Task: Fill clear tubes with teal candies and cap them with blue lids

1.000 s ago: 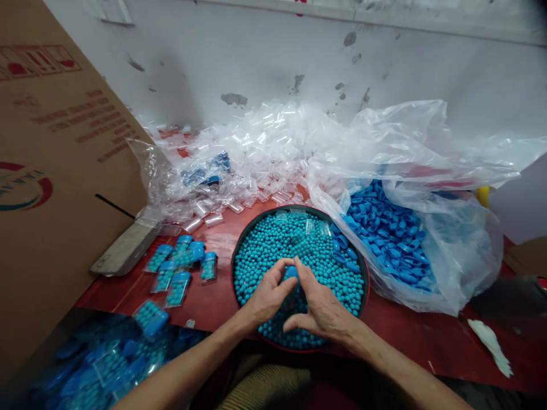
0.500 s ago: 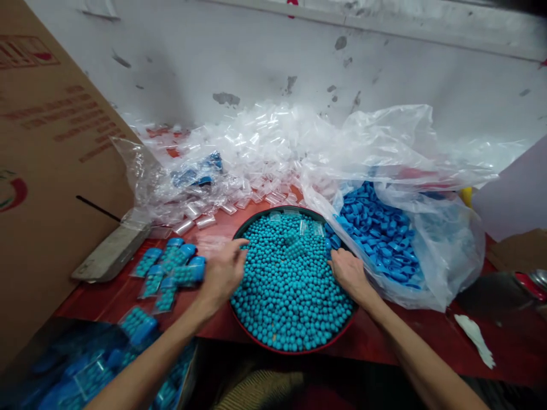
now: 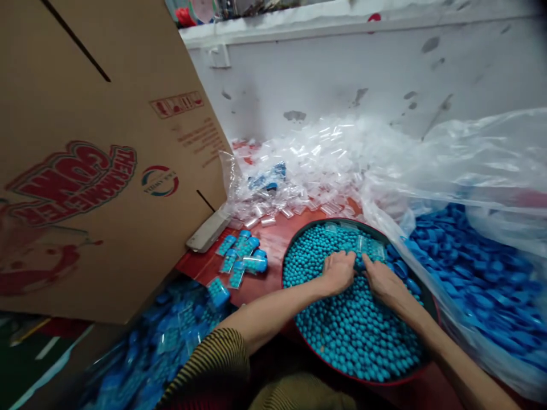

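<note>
A round, dark-walled tray (image 3: 292,236) with a red outer edge is filled with small turquoise balls (image 3: 363,330). My left hand (image 3: 339,272) is over the balls, fingers curled and pressed together; what they hold is hidden. Close beside it, my right hand (image 3: 384,282) has thumb and forefinger pinched at the lower edge of a small clear plastic container (image 3: 371,247). That container is partly sunk among the balls near the tray's far side. Several blue caps (image 3: 399,267) are inside the tray at its right.
Blue caps (image 3: 465,256) fill a clear bag (image 3: 384,225) on the right. Empty clear containers (image 3: 316,188) are heaped behind the tray. Filled, capped containers (image 3: 243,253) lie on the red table (image 3: 267,290); more fill a box (image 3: 171,336) below. A carton (image 3: 128,114) stands left, near a grey block (image 3: 208,230).
Both hands have moved from the tray's sides inward over the balls, close together at the clear container. The view has swung left, showing more of the carton.
</note>
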Demonstrator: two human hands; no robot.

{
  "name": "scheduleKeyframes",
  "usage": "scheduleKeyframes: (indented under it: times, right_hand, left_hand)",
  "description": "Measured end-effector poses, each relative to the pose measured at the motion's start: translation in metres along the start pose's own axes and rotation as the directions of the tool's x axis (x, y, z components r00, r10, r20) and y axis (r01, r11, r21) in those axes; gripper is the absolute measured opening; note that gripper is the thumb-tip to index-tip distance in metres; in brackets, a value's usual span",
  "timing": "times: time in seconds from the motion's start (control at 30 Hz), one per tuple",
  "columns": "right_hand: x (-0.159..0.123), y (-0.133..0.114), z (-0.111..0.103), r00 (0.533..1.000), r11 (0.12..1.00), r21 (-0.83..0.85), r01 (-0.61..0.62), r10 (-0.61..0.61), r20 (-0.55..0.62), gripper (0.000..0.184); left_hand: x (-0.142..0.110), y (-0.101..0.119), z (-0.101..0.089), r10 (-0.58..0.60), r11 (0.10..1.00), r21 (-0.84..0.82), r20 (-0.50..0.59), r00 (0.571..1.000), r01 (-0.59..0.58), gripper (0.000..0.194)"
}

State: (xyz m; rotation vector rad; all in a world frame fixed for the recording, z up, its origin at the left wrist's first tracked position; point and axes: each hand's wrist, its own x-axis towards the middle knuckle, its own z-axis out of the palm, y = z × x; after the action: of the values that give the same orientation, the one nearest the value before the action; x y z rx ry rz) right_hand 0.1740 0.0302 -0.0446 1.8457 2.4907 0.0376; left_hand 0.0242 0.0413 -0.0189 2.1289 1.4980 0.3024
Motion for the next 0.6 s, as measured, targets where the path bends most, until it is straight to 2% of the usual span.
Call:
scheduleKeyframes:
  times: [0.07,0.13,0.23,0.3,0.4,0.47,0.53,0.6]
  right_hand:
    - [-0.003,0.000,0.004,0.999,0.994,0.099,0.050,-0.049,-0.010,0.040]
    - [-0.008,0.003,0.000,0.999,0.962,0.270,0.041,-0.034,-0.028,0.038]
    - [-0.011,0.008,-0.015,0.989,0.831,0.549,-0.086,0.136,-0.052,0.033]
    - [-0.010,0.008,-0.027,0.970,0.728,0.676,-0.117,0.228,-0.077,0.032]
    - [-0.008,0.000,-0.041,0.972,0.629,0.777,-0.031,0.200,-0.124,0.030]
    - [-0.008,-0.005,-0.046,0.979,0.601,0.799,0.026,0.147,-0.143,0.029]
    - [-0.010,-0.008,-0.047,0.981,0.589,0.807,0.039,0.130,-0.143,0.027]
    - [-0.013,-0.008,-0.046,0.979,0.555,0.832,0.006,0.166,-0.118,0.028]
  left_hand:
    - [0.000,-0.003,0.001,0.019,0.999,-0.049,0.014,1.000,-0.018,0.026]
    - [0.004,-0.008,0.001,0.045,0.992,-0.120,0.027,0.999,-0.042,0.025]
    - [0.012,-0.015,-0.001,0.103,0.962,-0.257,0.046,0.994,-0.088,0.024]
    - [0.015,-0.018,-0.004,0.144,0.929,-0.353,0.058,0.988,-0.115,0.023]
    - [0.015,-0.019,-0.011,0.175,0.873,-0.472,0.064,0.982,-0.124,0.023]
    - [0.011,-0.020,-0.016,0.161,0.842,-0.530,0.073,0.984,-0.098,0.024]
    - [0.007,-0.022,-0.018,0.136,0.818,-0.572,0.091,0.987,-0.060,0.026]
    - [0.003,-0.022,-0.020,0.129,0.800,-0.599,0.107,0.986,-0.039,0.027]
